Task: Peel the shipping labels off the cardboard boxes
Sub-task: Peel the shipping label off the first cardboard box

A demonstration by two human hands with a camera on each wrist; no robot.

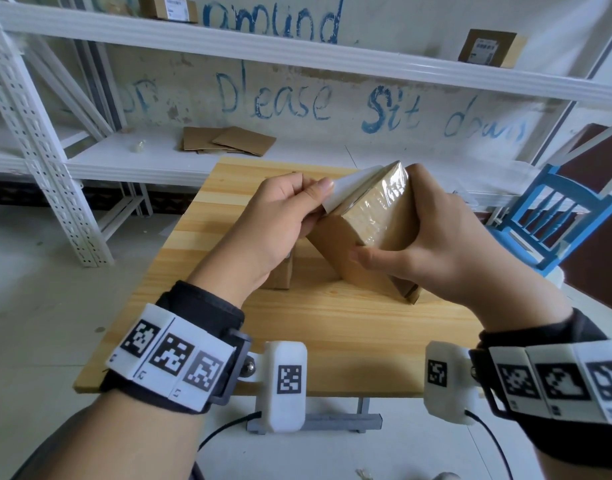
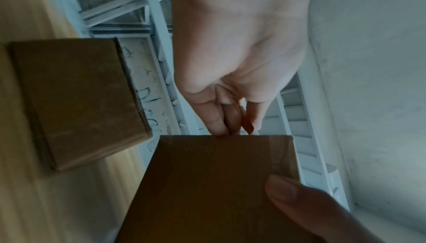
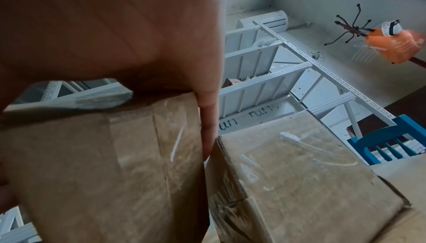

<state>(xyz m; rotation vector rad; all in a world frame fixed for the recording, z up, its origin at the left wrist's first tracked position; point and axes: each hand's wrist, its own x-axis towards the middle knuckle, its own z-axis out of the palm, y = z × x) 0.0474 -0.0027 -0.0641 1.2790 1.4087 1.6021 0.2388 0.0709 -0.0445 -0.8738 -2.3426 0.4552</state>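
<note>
A light pine table [image 1: 332,334] with lengthwise grain carries the boxes. A tilted cardboard box [image 1: 363,237] leans with its lower edge on the boards. A second box [image 1: 280,275] stands on the table to its left (mostly hidden behind a wrist in the head view). The right wrist view shows a third box [image 3: 311,183], its top taped over, just beside the tilted one.

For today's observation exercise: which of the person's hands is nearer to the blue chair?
Right. The right hand grips the tilted cardboard box on the side toward the blue chair; the left hand pinches the white label on the box's far side from it.
</note>
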